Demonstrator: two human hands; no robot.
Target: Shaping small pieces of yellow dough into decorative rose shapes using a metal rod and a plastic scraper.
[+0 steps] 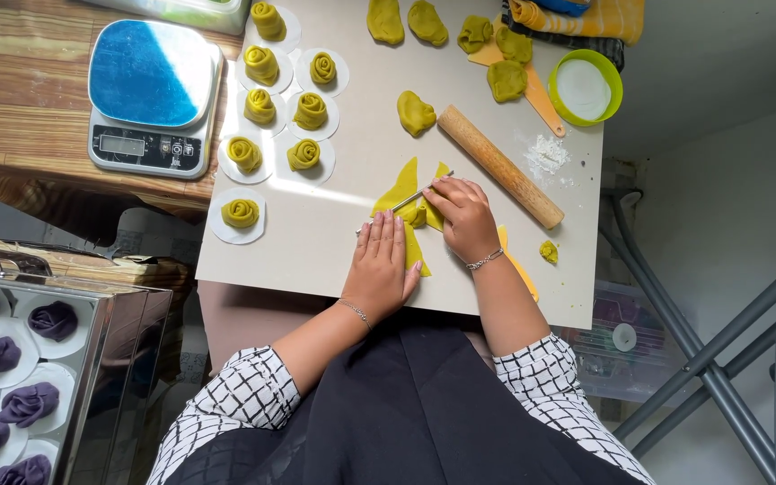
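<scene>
My left hand (381,265) lies flat, fingers together, pressing on a rolled-out sheet of yellow-green dough (403,190) on a pale board (316,224). My right hand (462,214) grips a thin metal knife (406,202) whose blade lies across the dough sheet, just in front of the left fingertips. A wooden rolling pin (499,165) lies diagonally to the right of my right hand. A dough ball (415,113) sits just beyond the sheet.
Several rose-shaped green dough pieces (260,106) on white paper rounds fill the board's left part. A digital scale (154,94) stands on the wooden table at left. Dough lumps (506,79), a green bowl of flour (585,87), an orange scraper lie far right. Purple dough roses (11,386) fill a metal tray, lower left.
</scene>
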